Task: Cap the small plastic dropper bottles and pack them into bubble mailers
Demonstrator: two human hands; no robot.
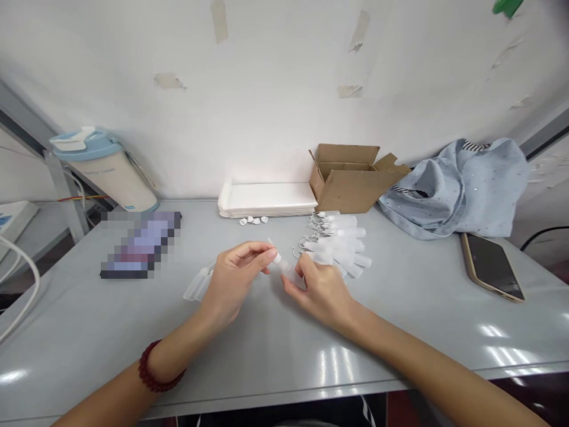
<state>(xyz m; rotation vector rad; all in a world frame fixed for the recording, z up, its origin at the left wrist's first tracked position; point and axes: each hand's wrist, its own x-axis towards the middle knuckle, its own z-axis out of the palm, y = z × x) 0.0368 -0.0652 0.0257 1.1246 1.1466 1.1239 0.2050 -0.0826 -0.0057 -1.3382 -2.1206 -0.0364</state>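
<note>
Between both hands, above the middle of the table, is a small translucent squeeze bottle (288, 271). My left hand (233, 276), closed, pinches the white cap (277, 257) at the bottle's upper end. Fingers of my right hand (326, 290) are closed around the bottle's body, which they partly hide. How tightly the cap sits on the bottle I cannot tell. Just beyond my right hand lies a pile of similar bottles (351, 246) with thin white strings. A few more bottles (194, 286) lie beside my left hand, partly covered by it.
Several small white pieces (254, 220) lie before a stack of white padded sheets (267, 198). An open cardboard box (351, 184) stands at the back, beside a blue cloth bag (480, 190). A phone (493, 267) lies right; a blurred device (142, 244) and tumbler (111, 175) are left.
</note>
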